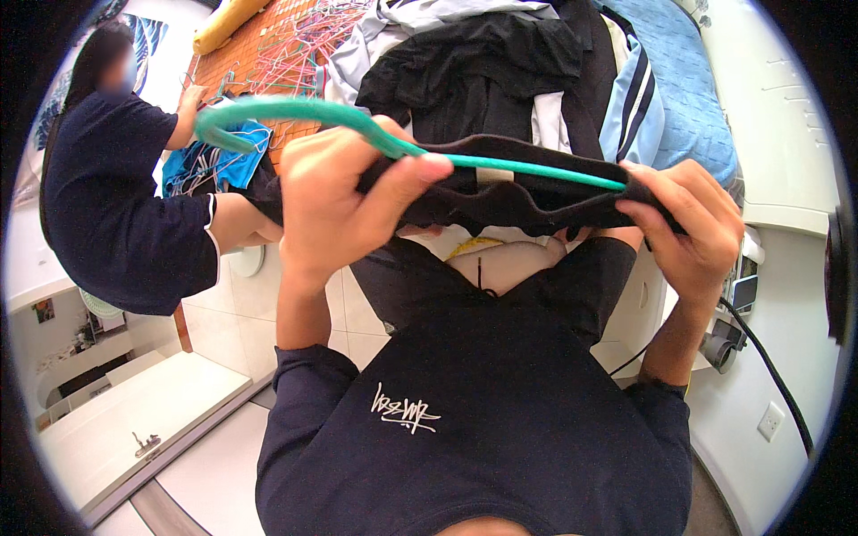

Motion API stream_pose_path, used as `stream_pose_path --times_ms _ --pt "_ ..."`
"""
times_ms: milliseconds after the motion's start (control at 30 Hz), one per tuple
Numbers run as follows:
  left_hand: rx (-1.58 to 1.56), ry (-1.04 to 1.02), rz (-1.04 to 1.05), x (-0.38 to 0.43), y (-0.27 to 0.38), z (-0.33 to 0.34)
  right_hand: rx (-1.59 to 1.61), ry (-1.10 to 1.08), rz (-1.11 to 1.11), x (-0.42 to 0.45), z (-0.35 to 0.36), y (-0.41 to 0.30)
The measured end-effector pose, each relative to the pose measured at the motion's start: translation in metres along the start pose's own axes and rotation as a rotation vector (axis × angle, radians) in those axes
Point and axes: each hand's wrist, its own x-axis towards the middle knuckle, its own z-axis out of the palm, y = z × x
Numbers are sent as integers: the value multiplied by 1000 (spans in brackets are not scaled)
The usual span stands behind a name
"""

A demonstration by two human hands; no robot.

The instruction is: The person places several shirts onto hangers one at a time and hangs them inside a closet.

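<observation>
My left hand (342, 194) grips a green clothes hanger (536, 170) near its neck, the thumb lying along it. The curved hook reaches out to the left and is blurred. A black garment (462, 208) hangs from both hands, its wavy waistband-like opening facing up, with a pale label inside. One hanger arm runs along that opening to the right side. There my right hand (690, 221) pinches the cloth edge between thumb and fingers, at the hanger's visible end. The other hanger arm is hidden by my left hand and the cloth.
Ahead lies a heap of black, grey and light blue clothes (469, 67) beside a blue bedcover (690, 94). Pink and green hangers (295, 57) spread over a brown woven mat (234, 57). At left, a person (127, 174) reaches towards hangers and blue cloth (248, 157). A black cable (771, 362) hangs right.
</observation>
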Motion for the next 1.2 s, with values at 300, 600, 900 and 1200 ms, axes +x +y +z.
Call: stream_pose_path --times_ms 300,600,900,1200 --pt "58 -268 172 -4 6 40 175 -55 -30 -9 42 -11" --pt "93 -309 20 3 -13 6 84 109 33 -12 19 9" --pt "-356 -294 -628 -42 -93 -29 40 274 171 -28 0 36" --pt "-264 -145 -672 -60 -142 -69 -90 456 262 -35 -26 55"
